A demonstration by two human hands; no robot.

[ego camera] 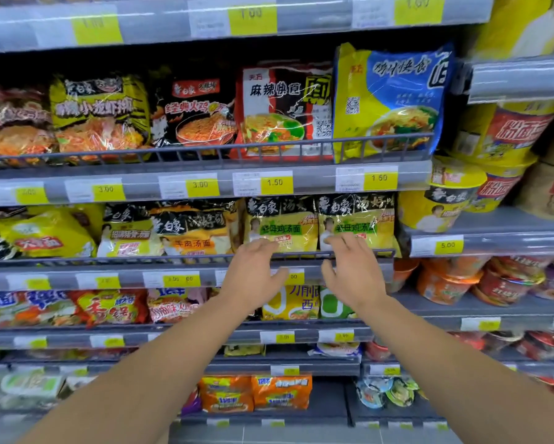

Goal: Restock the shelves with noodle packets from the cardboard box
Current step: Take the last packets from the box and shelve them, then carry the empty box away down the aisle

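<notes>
A tall grey metal shelving unit (378, 179) with several tiers, each edged by a strip of yellow and white price tags, filled the whole view. At about 1 o'clock a big blue and yellow plastic noodle packet (392, 100) stood upright behind the low wire rail of the second tier, with a red, black and white noodle packet (282, 107) just beside it at 12 o'clock. At 3 o'clock, on a neighbouring shelf section, yellow and red round noodle bowls (493, 149) were stacked.

On the tier below, near the centre, two yellow and black noodle packets (278, 224) with green label bands stood side by side behind the rail, touching each other. Both bare forearms rose from 6 o'clock toward that pair. The left hand (253, 274) was spread, fingers relaxed and slightly bent, their tips lying at the lower edge of the left packet of the pair and over the rail; it had hold of nothing. The right hand (352, 270) was likewise spread with loosely bent fingers, tips in front of the lower part of the right packet; it gripped nothing, and whether the tips actually touched the wrapper could not be told.

At 6 o'clock, low down, orange plastic noodle multipacks (256, 394) lay on a bottom shelf.
</notes>
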